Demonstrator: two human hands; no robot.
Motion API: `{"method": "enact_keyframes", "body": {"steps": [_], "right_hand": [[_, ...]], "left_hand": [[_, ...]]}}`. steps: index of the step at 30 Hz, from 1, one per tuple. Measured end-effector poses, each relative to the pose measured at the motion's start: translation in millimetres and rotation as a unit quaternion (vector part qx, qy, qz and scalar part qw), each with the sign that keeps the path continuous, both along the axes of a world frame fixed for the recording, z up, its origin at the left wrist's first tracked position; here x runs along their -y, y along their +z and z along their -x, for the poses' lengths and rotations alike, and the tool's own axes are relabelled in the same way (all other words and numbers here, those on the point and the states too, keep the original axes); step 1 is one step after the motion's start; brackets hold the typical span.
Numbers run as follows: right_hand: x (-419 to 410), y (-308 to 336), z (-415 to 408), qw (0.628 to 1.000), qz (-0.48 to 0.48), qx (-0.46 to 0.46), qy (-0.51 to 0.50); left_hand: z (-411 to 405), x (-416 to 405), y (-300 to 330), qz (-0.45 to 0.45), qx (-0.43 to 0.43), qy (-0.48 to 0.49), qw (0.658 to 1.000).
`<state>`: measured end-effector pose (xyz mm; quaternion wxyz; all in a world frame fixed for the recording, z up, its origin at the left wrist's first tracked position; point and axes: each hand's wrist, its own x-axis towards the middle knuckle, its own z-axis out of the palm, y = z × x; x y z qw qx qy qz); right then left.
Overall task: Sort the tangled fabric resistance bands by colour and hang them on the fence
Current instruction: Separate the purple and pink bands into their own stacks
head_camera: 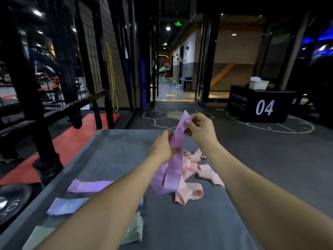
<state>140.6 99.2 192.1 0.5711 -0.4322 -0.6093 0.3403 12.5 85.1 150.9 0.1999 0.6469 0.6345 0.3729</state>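
A black plyo box (259, 107) carries a white tub (258, 83).

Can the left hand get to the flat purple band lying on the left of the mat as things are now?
Probably not right away: the left hand grips the lifted purple band together with the right hand. Once it lets go, nothing visible blocks the flat purple band.

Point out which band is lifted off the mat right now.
The purple band, pinched by the left hand and right hand. The peach bands and the flattened purple, lavender and green ones lie flat.
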Motion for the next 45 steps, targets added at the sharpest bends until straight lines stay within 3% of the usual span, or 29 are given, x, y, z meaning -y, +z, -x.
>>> {"method": "enact_keyframes", "body": {"steps": [3,6,8,16,21,24,27,35,40,45], "right_hand": [[18,11,-8,0.999,-0.008,-0.05,-0.014],[32,10,-20,0.996,0.008,-0.074,-0.051],[39,3,-28,0.992,0.036,-0.095,-0.081],[59,-41,-53,0.956,0.145,-0.185,-0.176],[69,-71,-68,0.942,0.197,-0.191,-0.192],[74,-87,-68,0.943,0.213,-0.174,-0.186],[80,-100,-64,0.945,0.243,-0.135,-0.171],[89,-128,-60,0.951,0.298,-0.006,-0.078],[99,-134,-60,0.924,0.352,0.151,0.019],[102,-133,-56,0.882,0.333,0.324,0.075]], "left_hand": [[-7,23,2,0.007,-0.037,0.006,0.999],[-5,42,-5,0.022,-0.019,-0.001,1.0],[-2,53,-13,0.039,0.009,-0.006,0.999],[19,93,-47,0.084,-0.017,0.022,0.996],[35,106,-67,0.12,0.085,0.063,0.987],[35,112,-69,0.161,0.204,0.073,0.963],[31,118,-68,0.194,0.304,0.065,0.93],[26,123,-75,0.179,0.405,0.073,0.894],[23,129,-70,0.16,0.463,0.044,0.871],[18,130,-64,0.168,0.491,0.011,0.855]]}}
